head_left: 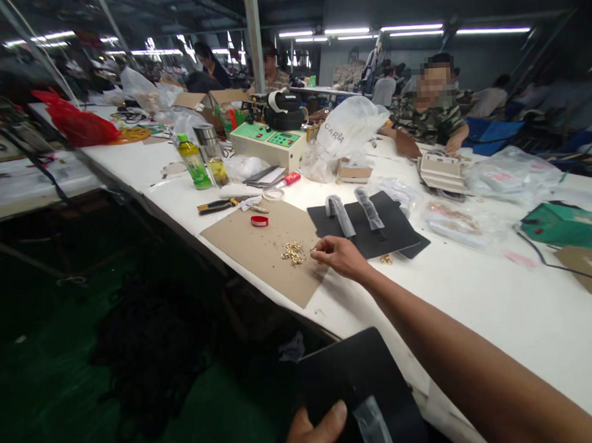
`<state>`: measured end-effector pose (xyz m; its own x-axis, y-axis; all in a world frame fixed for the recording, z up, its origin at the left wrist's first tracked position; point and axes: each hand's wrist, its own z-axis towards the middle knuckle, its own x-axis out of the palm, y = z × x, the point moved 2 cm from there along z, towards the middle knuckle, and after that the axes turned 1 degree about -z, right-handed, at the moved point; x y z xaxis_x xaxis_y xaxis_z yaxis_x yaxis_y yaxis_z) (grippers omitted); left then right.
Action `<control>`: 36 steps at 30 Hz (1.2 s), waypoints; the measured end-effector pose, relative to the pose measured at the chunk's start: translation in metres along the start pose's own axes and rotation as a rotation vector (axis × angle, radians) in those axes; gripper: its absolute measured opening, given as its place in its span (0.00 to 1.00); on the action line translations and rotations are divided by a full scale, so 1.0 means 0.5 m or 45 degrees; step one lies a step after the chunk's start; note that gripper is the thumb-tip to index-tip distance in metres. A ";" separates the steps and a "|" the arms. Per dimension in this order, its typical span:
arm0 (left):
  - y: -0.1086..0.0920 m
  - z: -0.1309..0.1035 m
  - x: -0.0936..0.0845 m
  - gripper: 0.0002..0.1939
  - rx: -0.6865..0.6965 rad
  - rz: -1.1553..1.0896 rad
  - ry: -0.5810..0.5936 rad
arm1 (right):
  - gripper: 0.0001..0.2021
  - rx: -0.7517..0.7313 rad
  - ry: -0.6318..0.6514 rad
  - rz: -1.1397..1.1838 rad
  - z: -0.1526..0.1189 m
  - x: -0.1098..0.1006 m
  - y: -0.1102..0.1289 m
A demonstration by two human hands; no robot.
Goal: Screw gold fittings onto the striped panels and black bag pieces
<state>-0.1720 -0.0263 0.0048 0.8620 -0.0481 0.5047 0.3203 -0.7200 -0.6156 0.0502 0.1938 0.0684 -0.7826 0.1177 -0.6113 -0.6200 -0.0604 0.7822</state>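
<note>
My left hand (314, 435), low in the view, grips a black panel (353, 364) with its thumb on top; a strap wrapped in clear plastic (373, 426) lies on that panel. Out over the table reaches my right hand (340, 255), fingers pinched together at the edge of a brown cardboard sheet (248, 257). A small gold metal piece seems to show at its fingertips, too small to name. Just left of those fingers lies a pile of small gold metal pieces (292, 253). Beyond the hand rest more black panels (390, 220) with plastic-wrapped straps.
Pliers (218, 206), a red ring-shaped item (259, 221) and a green-labelled bottle (194, 164) stand or lie at the left. Behind are a green-topped machine (267, 144) and plastic bags (351, 129). Across the table sits a person in camouflage (427, 119). A green box (569, 224) is far right.
</note>
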 end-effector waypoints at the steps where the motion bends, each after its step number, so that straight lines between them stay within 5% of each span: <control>1: -0.008 -0.007 0.003 0.37 0.016 -0.028 0.008 | 0.10 0.011 -0.013 0.046 -0.040 -0.021 0.009; 6: -0.037 -0.033 0.036 0.31 0.034 -0.016 0.084 | 0.11 0.145 -0.113 0.142 -0.309 -0.116 0.057; 9: -0.033 -0.044 0.059 0.28 0.132 0.111 0.157 | 0.07 0.314 -0.094 0.140 -0.452 -0.119 0.078; 12: -0.014 -0.061 0.080 0.28 0.231 0.278 0.225 | 0.05 0.408 -0.102 0.211 -0.534 -0.099 0.087; 27: 0.062 -0.143 0.158 0.24 0.453 0.771 0.266 | 0.04 0.263 -0.307 0.263 -0.682 -0.140 0.084; 36: 0.076 -0.161 0.187 0.24 0.539 0.947 0.247 | 0.05 0.121 -0.384 -0.009 -0.736 -0.163 0.090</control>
<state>-0.1108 -0.1139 0.0773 0.8356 -0.5474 -0.0462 -0.1459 -0.1399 -0.9794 0.0657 -0.1832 0.1092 -0.7179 0.4075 -0.5644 -0.6063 0.0326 0.7946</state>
